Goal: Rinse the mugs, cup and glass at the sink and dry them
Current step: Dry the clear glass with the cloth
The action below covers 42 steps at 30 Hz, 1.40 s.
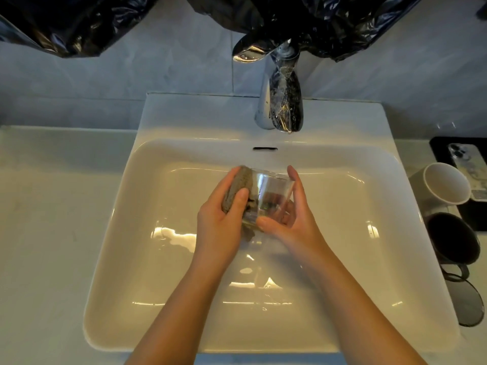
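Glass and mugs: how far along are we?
In hand: the right hand holds the glass tilted over the sink while the left hand presses a grey cloth against its side, which looks like drying. No water is visibly running. Possibly done: a grey mug and a dark mug sit on the counter at right; wet or dry, I cannot tell. Left: finishing the glass.

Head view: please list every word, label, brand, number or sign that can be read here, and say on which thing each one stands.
No text can be read in this picture.
The glass, held by the right hand, and the cloth in the left hand carry no print.
The white mug and the dark mug show no logo.
The phone shows only a blurred pattern; the faucet shows no brand mark.
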{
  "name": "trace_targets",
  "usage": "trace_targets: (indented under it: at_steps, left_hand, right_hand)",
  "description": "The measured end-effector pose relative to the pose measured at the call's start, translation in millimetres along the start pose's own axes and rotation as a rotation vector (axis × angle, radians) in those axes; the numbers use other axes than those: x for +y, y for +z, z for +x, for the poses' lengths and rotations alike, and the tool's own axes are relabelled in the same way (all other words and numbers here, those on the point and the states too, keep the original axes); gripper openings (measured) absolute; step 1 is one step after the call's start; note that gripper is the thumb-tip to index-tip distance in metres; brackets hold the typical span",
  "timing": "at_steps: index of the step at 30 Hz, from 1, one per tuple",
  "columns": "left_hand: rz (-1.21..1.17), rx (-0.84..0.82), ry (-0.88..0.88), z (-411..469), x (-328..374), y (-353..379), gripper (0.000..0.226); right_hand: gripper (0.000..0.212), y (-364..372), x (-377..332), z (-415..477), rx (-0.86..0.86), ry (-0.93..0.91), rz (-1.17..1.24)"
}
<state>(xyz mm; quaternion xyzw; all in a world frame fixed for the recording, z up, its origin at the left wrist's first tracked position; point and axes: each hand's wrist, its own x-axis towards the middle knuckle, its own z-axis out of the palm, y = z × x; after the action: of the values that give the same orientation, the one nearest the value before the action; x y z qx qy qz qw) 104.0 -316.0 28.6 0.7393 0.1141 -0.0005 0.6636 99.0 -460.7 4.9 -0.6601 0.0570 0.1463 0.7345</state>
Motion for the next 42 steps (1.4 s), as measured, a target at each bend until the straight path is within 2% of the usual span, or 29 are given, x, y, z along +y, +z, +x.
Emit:
trace_targets:
  at_steps: [2,5,8,11,15,18,21,24,26,30,33,38,42]
  left_hand:
    - [-0.053,0.025,-0.030,8.7,2.0,-2.5,0.033]
    - [-0.219,-0.024,-0.177,13.2,-3.1,-7.5,0.030]
    - [-0.333,-0.094,-0.284,14.4,-6.1,-14.4,0.029]
    - [-0.325,-0.147,-0.312,15.9,-8.4,-15.4,0.027]
    - [-0.275,-0.127,-0.352,17.0,-15.6,-16.9,0.028]
    - [-0.295,-0.138,-0.399,17.3,-17.7,-18.6,0.027]
    - [-0.380,-0.166,-0.499,17.3,-15.7,-18.9,0.031]
    - [-0.435,-0.232,-0.566,17.4,-14.4,-18.1,0.039]
    - [-0.449,-0.221,-0.546,17.8,-14.6,-16.6,0.039]
    - [-0.391,-0.061,-0.382,16.7,-13.9,-16.2,0.030]
    - [-0.336,-0.046,-0.344,12.4,-14.8,-14.4,0.026]
    - [-0.285,-0.136,-0.366,9.8,-15.2,-11.6,0.025]
    - [-0.305,-0.266,-0.392,9.4,-14.9,-12.2,0.050]
  right_hand:
    - [0.103,2.4,1.7,-2.6,-0.066,0.009,0.020]
    - [0.108,-1.0,1.8,-5.2,-0.122,0.025,0.013]
    - [0.105,-0.9,0.7,-3.6,-0.069,0.033,0.028]
    - [0.095,1.4,-1.0,-2.6,-0.022,0.006,0.021]
    - [0.119,1.7,-7.5,-4.9,-0.111,0.036,-0.168]
    - [0.127,0.3,-10.2,-5.3,-0.137,0.036,-0.294]
    - [0.121,2.0,-12.6,-7.1,-0.088,-0.096,-0.419]
    - [0.106,2.2,-11.8,-8.3,-0.006,-0.168,-0.424]
    - [0.105,0.5,-9.6,-7.7,-0.003,-0.176,-0.420]
    - [0.105,0.1,-6.4,-5.8,-0.043,-0.175,-0.419]
    - [0.105,2.4,-6.4,-5.0,0.010,-0.228,-0.476]
    - [0.105,1.8,-8.8,0.6,0.124,-0.347,-0.617]
    - [0.110,0.9,-10.0,0.8,0.051,-0.370,-0.676]
